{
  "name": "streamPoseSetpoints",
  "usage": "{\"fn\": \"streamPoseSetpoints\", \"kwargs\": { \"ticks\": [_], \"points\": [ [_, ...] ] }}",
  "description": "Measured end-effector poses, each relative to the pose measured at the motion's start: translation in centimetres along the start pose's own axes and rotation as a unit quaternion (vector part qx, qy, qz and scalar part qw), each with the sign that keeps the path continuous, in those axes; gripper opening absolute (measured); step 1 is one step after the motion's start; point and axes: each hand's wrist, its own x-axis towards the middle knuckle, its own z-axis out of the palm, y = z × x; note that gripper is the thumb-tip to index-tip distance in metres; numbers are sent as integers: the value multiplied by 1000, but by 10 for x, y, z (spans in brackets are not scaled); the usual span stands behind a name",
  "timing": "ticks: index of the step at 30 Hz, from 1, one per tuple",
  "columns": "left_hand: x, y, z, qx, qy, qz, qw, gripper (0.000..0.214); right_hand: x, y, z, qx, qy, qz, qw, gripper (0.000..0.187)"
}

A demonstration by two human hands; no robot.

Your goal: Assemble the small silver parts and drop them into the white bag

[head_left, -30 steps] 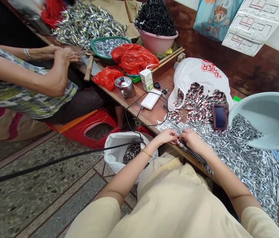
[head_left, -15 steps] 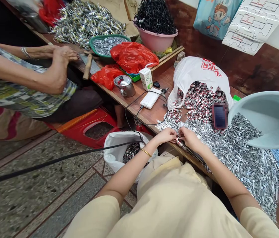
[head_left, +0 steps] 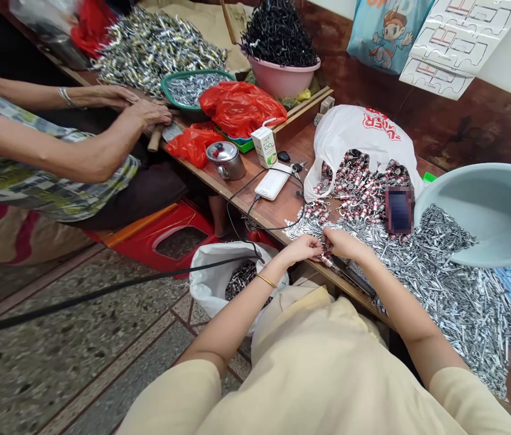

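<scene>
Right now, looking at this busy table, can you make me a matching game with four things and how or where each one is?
Things:
1. Pink basin
2. Camera wearer's left hand and right hand
3. Red-banded pieces
4. Same person's bracelet

Matches:
A. Spilling from a white plastic bag
B. Thin and gold
C. Heaped with black pieces
D. Close together at the edge of the table

Pairs: 1-C, 2-D, 3-A, 4-B

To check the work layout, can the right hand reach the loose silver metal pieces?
Probably yes: the silver metal pieces lie close beside the right hand, and nothing visible blocks the way.
</scene>
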Motion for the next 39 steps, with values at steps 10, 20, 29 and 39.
{"fn": "streamPoseSetpoints", "kwargs": {
  "ticks": [10, 20, 29, 39],
  "points": [
    [2, -5, 3, 27, 28, 25, 999, 14, -68, 12, 2, -96, 222, 14, 970, 14],
    [3, -8, 4, 42, 37, 16, 998, 16, -147, 41, 38, -167, 211, 124, 955, 11],
    [3, -8, 5, 81, 40, 31, 995, 12, -129, -11, 20, -52, 158, 56, 984, 34],
    [2, -9, 2, 63, 16, 57, 996, 19, -119, -44, -1, -218, 39, 107, 969, 52]
  ]
}}
